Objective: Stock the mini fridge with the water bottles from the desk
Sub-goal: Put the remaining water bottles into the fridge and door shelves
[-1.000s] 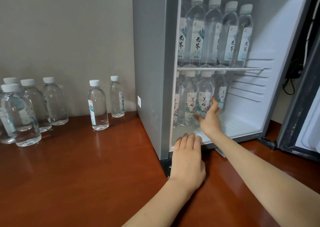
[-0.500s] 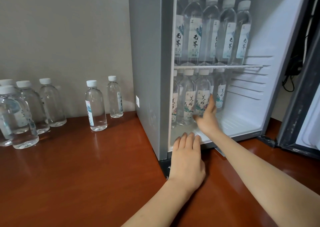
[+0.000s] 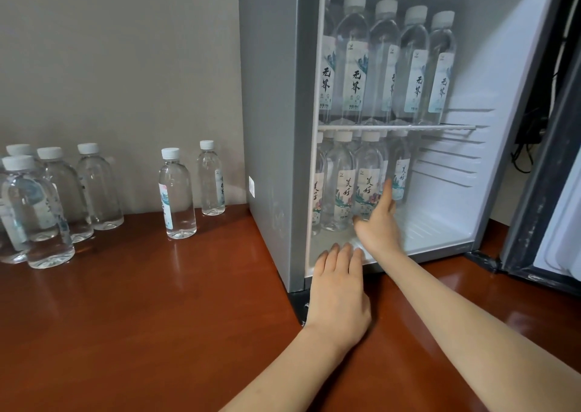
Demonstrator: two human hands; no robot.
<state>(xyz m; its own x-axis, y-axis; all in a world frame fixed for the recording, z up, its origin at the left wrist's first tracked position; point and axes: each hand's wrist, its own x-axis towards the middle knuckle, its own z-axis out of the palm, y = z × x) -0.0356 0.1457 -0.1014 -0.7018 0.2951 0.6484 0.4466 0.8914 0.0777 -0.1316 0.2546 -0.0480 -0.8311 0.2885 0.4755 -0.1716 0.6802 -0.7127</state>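
1. The right hand (image 3: 377, 226) reaches into the lower compartment of the mini fridge (image 3: 276, 128). Its fingers are straight and spread, closed round nothing. The forefinger lies up against the front bottle (image 3: 366, 185) and the thumb sits low beside that bottle's base
2. The left hand (image 3: 339, 295) lies palm down with its fingers straight and together. The fingertips rest at the fridge's lower front sill, and the hand holds nothing
3. Just left of the right hand and behind it, the lower bottles (image 3: 341, 188) stand upright in a tight group on the left side of the compartment floor
4. Above them the wire shelf (image 3: 456, 127) carries the upper bottles (image 3: 355, 62), an upright row with white caps
5. The door (image 3: 540, 210) stands open at the right
6. Well to the left of both hands, on the brown desk (image 3: 141, 317), a pair of bottles (image 3: 177, 198) stands near the fridge's grey side wall. A cluster of bottles (image 3: 37, 213) stands further left by the wall, all upright and capped
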